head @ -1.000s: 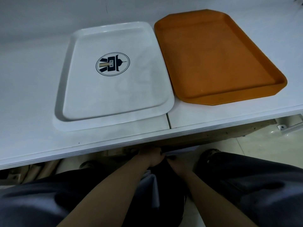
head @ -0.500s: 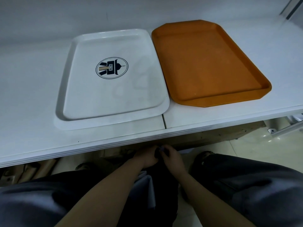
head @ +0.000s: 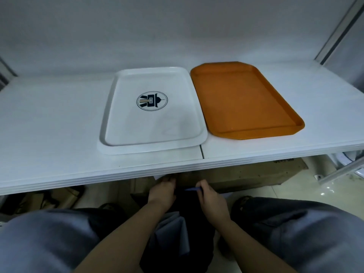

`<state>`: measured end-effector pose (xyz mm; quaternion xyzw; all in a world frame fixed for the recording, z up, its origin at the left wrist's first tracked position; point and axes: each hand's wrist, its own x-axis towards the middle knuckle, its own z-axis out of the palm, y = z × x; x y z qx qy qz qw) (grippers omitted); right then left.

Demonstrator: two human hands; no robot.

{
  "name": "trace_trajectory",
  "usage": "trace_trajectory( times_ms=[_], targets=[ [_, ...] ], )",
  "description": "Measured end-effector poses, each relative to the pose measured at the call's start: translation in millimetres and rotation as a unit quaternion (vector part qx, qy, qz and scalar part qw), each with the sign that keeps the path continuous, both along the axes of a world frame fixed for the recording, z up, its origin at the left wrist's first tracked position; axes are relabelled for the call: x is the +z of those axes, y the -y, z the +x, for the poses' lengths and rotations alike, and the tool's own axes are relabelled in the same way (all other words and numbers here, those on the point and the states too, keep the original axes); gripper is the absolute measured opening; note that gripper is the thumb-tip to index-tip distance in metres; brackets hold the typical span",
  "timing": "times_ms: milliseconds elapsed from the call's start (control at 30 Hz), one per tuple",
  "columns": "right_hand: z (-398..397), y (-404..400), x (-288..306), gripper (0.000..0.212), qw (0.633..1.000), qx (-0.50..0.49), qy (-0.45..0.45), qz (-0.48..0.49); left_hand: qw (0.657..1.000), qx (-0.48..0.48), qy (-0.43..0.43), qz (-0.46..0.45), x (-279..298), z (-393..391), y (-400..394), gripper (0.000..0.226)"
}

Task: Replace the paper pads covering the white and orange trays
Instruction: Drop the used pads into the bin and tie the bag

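A white tray (head: 110,142) with a round dark logo lies on the white table, bare, with no pad on it. Right beside it lies an orange tray (head: 246,103), also bare. Below the table's front edge, between my knees, my left hand (head: 162,191) reaches under the tabletop with its fingertips hidden in shadow. My right hand (head: 209,198) pinches the edge of a thin bluish-white paper sheet (head: 192,189). More pale sheets (head: 177,229) lie in a dark bag between my legs.
The white table (head: 49,119) runs the full width, with a seam near its middle front. A cardboard box (head: 246,178) stands under it. A metal frame post (head: 338,30) rises at the right. The wall is behind.
My hands have parted a little under the table edge, and the right one now holds a sheet's edge. The view has tilted up, showing more of the wall.
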<state>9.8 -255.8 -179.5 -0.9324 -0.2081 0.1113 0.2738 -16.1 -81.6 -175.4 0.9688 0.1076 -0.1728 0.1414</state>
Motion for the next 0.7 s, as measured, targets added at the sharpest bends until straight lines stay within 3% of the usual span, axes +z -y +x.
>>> trace_trajectory(
  times_ms=[233, 400, 700],
  targets=[
    [-18, 4, 17, 0.007, 0.996, -0.041, -0.082, -0.004, 0.999, 0.014, 0.017, 0.032, 13, -30, -3, 0.062],
    [-27, 3, 24, 0.010, 0.992, -0.055, -0.117, -0.010, 0.993, -0.025, -0.041, 0.104, 14, -45, -7, 0.031],
    [-28, -4, 30, 0.002, 0.991, -0.023, -0.133, -0.009, 0.998, 0.000, -0.067, 0.010, 17, -51, -26, 0.037]
  ],
)
